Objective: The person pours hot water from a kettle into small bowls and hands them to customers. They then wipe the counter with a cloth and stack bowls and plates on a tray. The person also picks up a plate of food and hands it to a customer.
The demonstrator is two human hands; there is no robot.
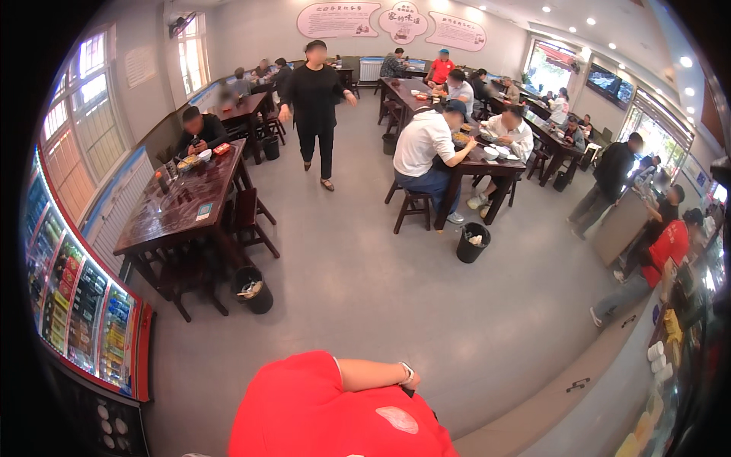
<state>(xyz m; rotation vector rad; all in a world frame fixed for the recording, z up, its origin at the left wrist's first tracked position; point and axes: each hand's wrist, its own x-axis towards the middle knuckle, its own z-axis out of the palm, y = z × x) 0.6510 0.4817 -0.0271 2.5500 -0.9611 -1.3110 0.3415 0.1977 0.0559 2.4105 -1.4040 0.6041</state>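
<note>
My left forearm, in the short sleeve of a red shirt (297, 394), crosses in front of my body at the bottom of the picture. A watch (407, 373) with a light band is on its wrist. My left hand (416, 381) is close against the shirt, by a small dark thing (408, 392) that is mostly hidden. The fingers are too covered to show whether they grip it. My right hand is out of view. Grey floor (365, 285) stretches ahead of me into a dining room.
A person in black (317, 103) walks in the aisle. Left are a drinks fridge (80, 308), a dark wooden table (177, 211) and a bin (253, 291). Diners sit at another table (485, 167), near a second bin (473, 243). A counter (571, 400) runs along the right.
</note>
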